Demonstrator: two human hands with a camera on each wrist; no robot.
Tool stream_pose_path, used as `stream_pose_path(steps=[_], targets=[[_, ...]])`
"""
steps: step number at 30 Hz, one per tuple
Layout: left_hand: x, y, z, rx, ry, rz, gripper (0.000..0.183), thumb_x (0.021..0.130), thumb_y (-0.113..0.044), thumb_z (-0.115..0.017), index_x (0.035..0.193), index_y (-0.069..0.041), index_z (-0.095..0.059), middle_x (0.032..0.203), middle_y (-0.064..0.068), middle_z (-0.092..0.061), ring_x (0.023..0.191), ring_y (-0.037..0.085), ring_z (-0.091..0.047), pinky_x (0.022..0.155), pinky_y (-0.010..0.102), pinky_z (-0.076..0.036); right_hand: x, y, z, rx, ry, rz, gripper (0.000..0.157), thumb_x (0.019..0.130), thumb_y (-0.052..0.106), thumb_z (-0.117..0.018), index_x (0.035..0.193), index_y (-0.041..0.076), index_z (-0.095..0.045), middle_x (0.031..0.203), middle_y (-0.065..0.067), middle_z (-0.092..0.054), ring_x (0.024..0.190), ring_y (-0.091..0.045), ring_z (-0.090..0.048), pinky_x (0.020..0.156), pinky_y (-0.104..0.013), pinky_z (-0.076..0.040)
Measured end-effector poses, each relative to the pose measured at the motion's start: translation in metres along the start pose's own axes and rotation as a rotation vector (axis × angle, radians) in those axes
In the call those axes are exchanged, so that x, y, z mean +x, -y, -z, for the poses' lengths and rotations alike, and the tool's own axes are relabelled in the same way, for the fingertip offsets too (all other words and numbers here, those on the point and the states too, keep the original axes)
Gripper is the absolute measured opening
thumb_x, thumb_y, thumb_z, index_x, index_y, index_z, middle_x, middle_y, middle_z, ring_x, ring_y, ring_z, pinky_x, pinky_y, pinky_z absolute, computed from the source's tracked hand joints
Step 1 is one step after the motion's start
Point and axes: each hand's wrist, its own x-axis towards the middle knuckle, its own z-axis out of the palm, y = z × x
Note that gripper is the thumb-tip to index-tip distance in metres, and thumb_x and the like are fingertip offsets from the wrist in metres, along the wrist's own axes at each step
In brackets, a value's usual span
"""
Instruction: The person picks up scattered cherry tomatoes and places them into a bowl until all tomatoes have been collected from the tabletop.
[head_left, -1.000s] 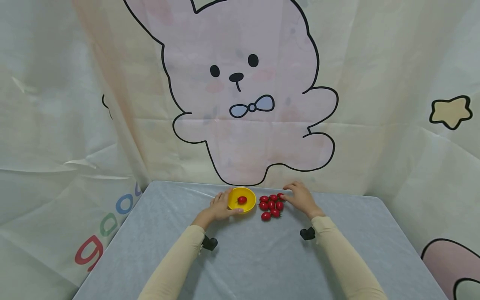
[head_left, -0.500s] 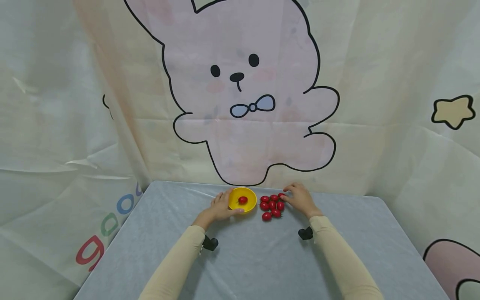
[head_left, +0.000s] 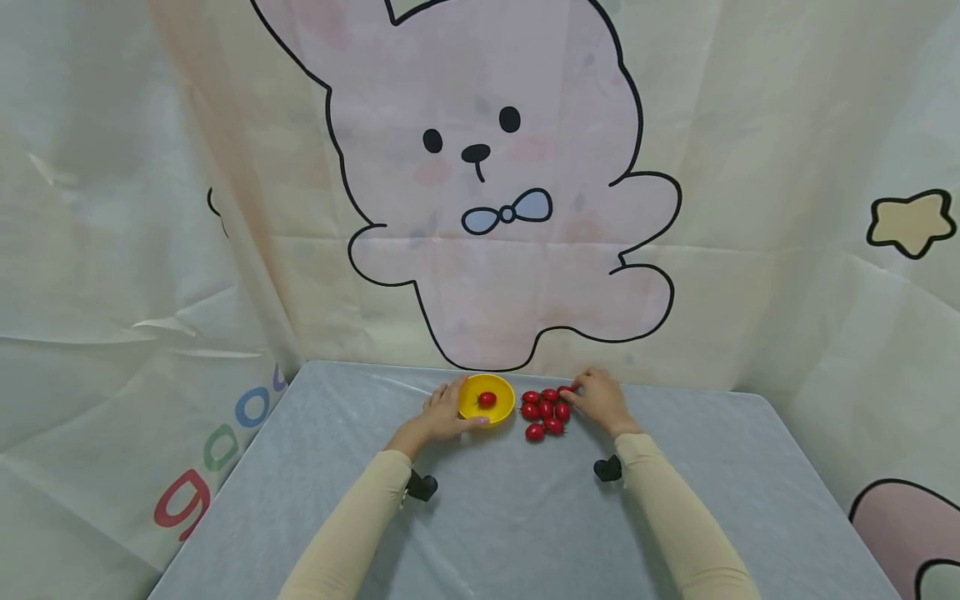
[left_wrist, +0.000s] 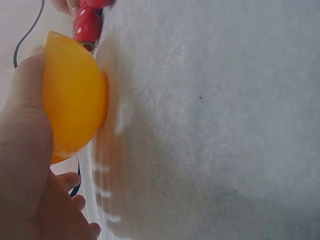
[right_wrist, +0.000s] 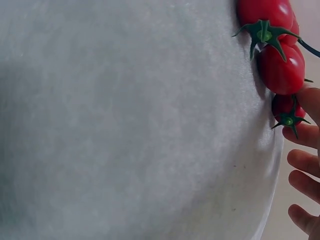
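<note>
A yellow bowl (head_left: 504, 402) stands near the back of the table with one red cherry tomato (head_left: 487, 400) inside. My left hand (head_left: 444, 413) holds the bowl from its left side, thumb at the near rim and fingers spread around the far side. Right of the bowl lies a cluster of several cherry tomatoes (head_left: 546, 408). My right hand (head_left: 602, 403) is at the cluster's back right corner, thumb and index finger pinching a green-stemmed cherry tomato (right_wrist: 283, 108). The other fingers are spread apart in the right wrist view.
A pale grey-blue cloth covers the table (head_left: 495, 517), whose back edge lies just beyond the bowl and tomatoes. Behind it hangs a curtain (head_left: 705, 317) printed with a cartoon animal. Each wrist wears a black device (head_left: 422, 486).
My right hand has shifted slightly, and its thumb and index finger have closed in on the back right tomato. My left hand and the bowl have stayed in place.
</note>
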Motion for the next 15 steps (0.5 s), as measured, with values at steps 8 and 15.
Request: stream_pose_path(steps=[8, 15], targets=[[-0.0007, -0.0002, 0.0003, 0.0, 0.002, 0.003, 0.107, 0.081, -0.073, -0.061, 0.16, -0.021, -0.011, 0.166, 0.012, -0.022, 0.153, 0.039, -0.015, 0.124, 0.061, -0.011, -0.002, 0.0014, 0.0006, -0.017, -0.007, 0.011, 0.034, 0.088, 0.036, -0.073, 0.09, 0.002, -0.075, 0.101, -0.017, -0.066, 0.098, -0.035, -0.059, 0.086, -0.054, -0.049], [-0.0012, -0.0012, 0.0007, 0.004, -0.001, -0.001, 0.106, 0.082, -0.072, -0.061, 0.16, -0.02, -0.011, 0.166, 0.012, -0.021, 0.153, 0.04, -0.016, 0.124, 0.061, -0.011, -0.0024, 0.0014, 0.0023, -0.011, 0.001, 0.007, 0.033, 0.089, 0.034, -0.073, 0.091, 0.001, -0.076, 0.102, -0.017, -0.066, 0.099, -0.035, -0.059, 0.087, -0.055, -0.05]])
